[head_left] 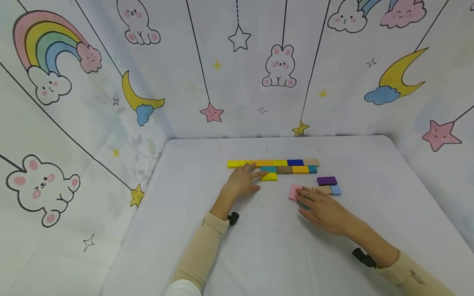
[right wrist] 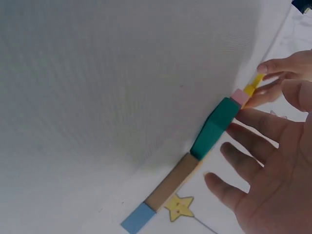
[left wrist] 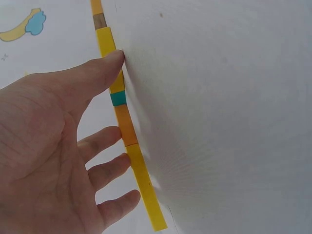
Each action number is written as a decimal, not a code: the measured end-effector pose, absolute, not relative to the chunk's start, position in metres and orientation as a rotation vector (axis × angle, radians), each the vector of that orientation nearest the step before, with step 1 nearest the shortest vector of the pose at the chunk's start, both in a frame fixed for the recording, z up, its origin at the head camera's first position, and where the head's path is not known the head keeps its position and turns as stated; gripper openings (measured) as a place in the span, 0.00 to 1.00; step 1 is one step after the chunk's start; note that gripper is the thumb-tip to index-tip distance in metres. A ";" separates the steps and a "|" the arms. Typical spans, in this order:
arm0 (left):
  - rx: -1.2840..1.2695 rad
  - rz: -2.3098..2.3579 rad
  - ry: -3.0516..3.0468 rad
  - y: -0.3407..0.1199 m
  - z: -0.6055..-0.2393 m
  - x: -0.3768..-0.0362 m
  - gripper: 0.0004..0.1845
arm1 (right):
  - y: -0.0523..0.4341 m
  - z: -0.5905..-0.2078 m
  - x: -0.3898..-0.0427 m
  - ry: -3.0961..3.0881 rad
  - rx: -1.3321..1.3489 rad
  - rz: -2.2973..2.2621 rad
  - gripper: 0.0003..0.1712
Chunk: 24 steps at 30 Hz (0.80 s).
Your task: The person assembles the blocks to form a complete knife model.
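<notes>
Your left hand (head_left: 242,181) lies flat, fingers straight, touching the yellow block (head_left: 269,176) under the block rows. Your right hand (head_left: 324,207), open, covers the pink block (head_left: 293,191). Blocks look light, stiff, smooth: pinch the long edges.

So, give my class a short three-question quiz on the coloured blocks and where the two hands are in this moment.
1. True or false: the left hand rests with straight fingers against the laid rows of blocks.
2. Which block lies apart from the rows, just beyond the right hand? A) purple block B) red block C) black block
3. Fill in: the right hand's fingers lie on a ____ block at their left edge.

Key: 1 true; 2 A; 3 pink.
</notes>
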<state>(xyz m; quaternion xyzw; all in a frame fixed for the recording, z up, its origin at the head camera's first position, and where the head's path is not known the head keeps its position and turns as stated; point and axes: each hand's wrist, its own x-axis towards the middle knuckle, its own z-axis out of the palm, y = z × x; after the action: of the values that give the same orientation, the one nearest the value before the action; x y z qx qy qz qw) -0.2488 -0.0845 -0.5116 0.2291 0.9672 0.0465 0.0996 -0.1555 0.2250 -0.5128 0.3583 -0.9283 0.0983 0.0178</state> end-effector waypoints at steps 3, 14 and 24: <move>0.679 0.141 2.856 -0.083 -0.511 -0.249 0.31 | 0.224 -0.517 -0.159 -2.874 1.124 0.241 0.34; 0.674 0.132 2.862 -0.084 -0.512 -0.250 0.31 | 0.212 -0.520 -0.174 -2.797 1.132 0.223 0.34; 0.691 0.122 2.862 -0.085 -0.509 -0.248 0.31 | 0.202 -0.520 -0.180 -2.853 1.070 0.164 0.36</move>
<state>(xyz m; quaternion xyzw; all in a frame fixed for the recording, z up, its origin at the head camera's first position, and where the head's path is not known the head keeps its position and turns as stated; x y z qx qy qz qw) -0.2485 -0.0849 -0.5088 0.2335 0.9666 0.0413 0.0973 -0.1803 0.2020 -0.5203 0.3503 -0.9340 0.0539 0.0452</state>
